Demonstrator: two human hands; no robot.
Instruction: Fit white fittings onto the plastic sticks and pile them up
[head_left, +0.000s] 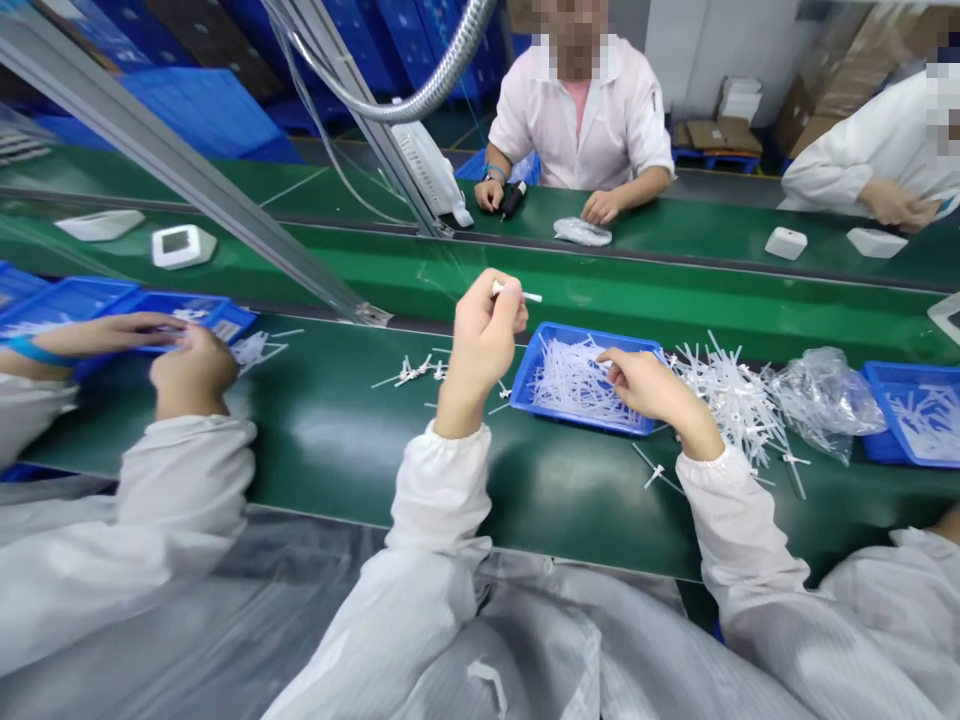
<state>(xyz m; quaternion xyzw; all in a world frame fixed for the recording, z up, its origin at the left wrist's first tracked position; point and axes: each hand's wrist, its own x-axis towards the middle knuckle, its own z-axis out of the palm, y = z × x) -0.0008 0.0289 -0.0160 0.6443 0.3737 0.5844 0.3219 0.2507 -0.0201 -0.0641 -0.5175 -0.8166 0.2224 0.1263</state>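
Observation:
Raised above the green bench, my left hand is closed on a small white plastic fitting with a thin white tube sticking out to the right. My fingers hide part of the piece. My right hand reaches over a blue tray full of thin white tubes, its thumb and index finger pinched at the tubes on the right side. A short white tube end shows at those fingertips. Right of the tray lies a heap of white tubes with fittings; a few similar pieces lie left of it.
A clear plastic bag and another blue tray are at the right. A co-worker's hands work beside blue trays at the left. Opposite, a person sits behind the green belt. A metal post slants across the left.

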